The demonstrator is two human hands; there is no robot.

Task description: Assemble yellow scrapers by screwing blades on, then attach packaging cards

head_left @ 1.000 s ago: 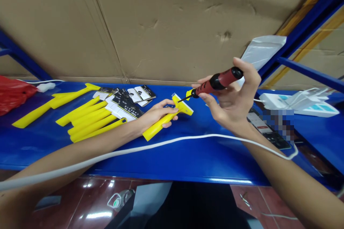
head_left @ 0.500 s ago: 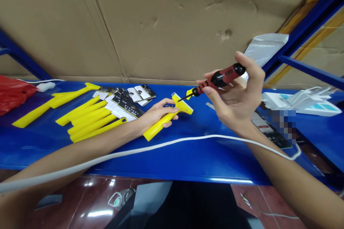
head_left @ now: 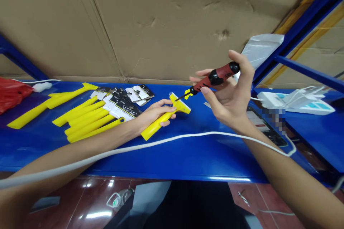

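My left hand (head_left: 158, 112) is closed around the neck of a yellow scraper (head_left: 156, 126), whose wide head points away to the right. In my right hand (head_left: 231, 91) is a red and black screwdriver (head_left: 215, 78), gripped by the handle and slanting down to the left. Its dark tip meets the scraper head near one side; the screw under it is too small to make out. A small yellow piece (head_left: 188, 94) shows just behind the screwdriver shaft, on the blue table (head_left: 188, 157).
Several yellow scraper handles (head_left: 88, 118) and printed cards (head_left: 123, 103) lie to the left, near a red plastic bag (head_left: 13, 94). On the right are a phone (head_left: 268, 128) and a white box (head_left: 295, 102). A white cable (head_left: 161, 139) crosses in front, over both forearms.
The screwdriver handle has turned in my right hand, with its tip still at the scraper head. The whole view has shifted slightly; my left hand keeps its hold.
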